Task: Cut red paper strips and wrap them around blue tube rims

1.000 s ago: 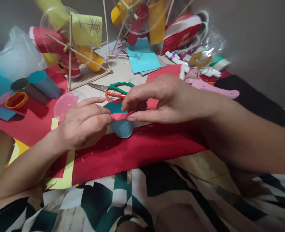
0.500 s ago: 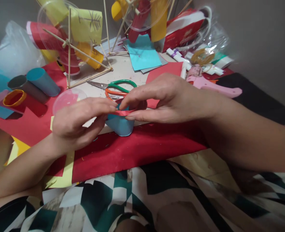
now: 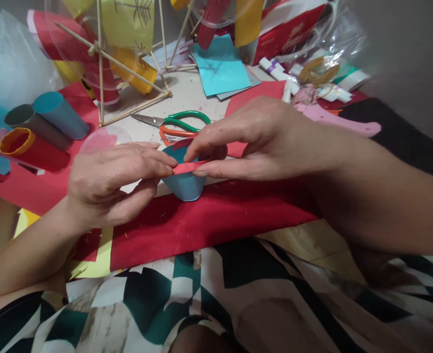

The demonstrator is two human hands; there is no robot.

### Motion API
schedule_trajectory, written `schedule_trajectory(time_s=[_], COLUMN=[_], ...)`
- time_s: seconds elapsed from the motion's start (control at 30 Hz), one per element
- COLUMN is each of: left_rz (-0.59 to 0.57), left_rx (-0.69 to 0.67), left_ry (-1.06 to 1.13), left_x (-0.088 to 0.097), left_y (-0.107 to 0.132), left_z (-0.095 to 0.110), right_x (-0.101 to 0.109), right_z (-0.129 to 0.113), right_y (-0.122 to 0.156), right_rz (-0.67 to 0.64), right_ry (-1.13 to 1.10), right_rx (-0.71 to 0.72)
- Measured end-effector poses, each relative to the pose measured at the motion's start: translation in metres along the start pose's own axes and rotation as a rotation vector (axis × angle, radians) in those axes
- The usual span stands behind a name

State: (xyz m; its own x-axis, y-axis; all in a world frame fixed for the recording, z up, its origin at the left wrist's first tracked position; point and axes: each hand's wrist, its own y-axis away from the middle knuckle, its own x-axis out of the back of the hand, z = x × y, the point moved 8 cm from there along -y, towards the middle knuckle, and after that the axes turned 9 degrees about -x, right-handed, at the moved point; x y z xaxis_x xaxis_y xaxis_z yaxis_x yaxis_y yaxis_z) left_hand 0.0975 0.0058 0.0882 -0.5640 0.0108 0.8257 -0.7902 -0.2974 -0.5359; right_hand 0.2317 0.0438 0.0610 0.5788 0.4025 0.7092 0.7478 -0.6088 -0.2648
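A blue paper cup (image 3: 185,186) stands upright on the table's near part, with a narrow red paper strip (image 3: 187,168) along the front of its rim. My right hand (image 3: 253,142) pinches this strip at the rim, thumb outside and index finger inside the cup. From the left, my left hand (image 3: 116,176) presses its fingertips on the strip's left end, its fingers closed together. Just behind the cup lie green-handled scissors (image 3: 187,120) and an orange-handled tool (image 3: 175,132), partly hidden by the cup and my right hand.
Several rolled paper cups, including a red one (image 3: 36,149) and a blue one (image 3: 60,115), stand at left. Stick frames (image 3: 135,112) with clear discs rise behind. At right are a pink glue gun (image 3: 344,120), glue sticks and a plastic bag (image 3: 343,44). Red paper (image 3: 209,220) covers the front edge.
The view has shifted a little, so the table sits higher in it. My left fingertips have moved onto the red strip's end, and more of its outer face shows. The right hand keeps its pinch.
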Motion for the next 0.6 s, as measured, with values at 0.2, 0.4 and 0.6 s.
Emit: schedule_trajectory(time_s=[0.2, 0.4, 0.6], left_rz=[-0.069, -0.124, -0.092], left_rx=[-0.09, -0.053, -0.205], left_ry=[-0.08, -0.135, -0.205], left_x=[-0.006, -0.015, -0.015], left_y=[0.003, 0.01, 0.013], left_z=[0.002, -0.006, 0.002], right_x=[0.0, -0.001, -0.002], right_z=[-0.002, -0.002, -0.003], right_y=[0.003, 0.005, 0.004], right_rz=[0.01, 0.001, -0.018], right_ry=[0.05, 0.067, 0.104], right_rx=[0.058, 0.099, 0.122])
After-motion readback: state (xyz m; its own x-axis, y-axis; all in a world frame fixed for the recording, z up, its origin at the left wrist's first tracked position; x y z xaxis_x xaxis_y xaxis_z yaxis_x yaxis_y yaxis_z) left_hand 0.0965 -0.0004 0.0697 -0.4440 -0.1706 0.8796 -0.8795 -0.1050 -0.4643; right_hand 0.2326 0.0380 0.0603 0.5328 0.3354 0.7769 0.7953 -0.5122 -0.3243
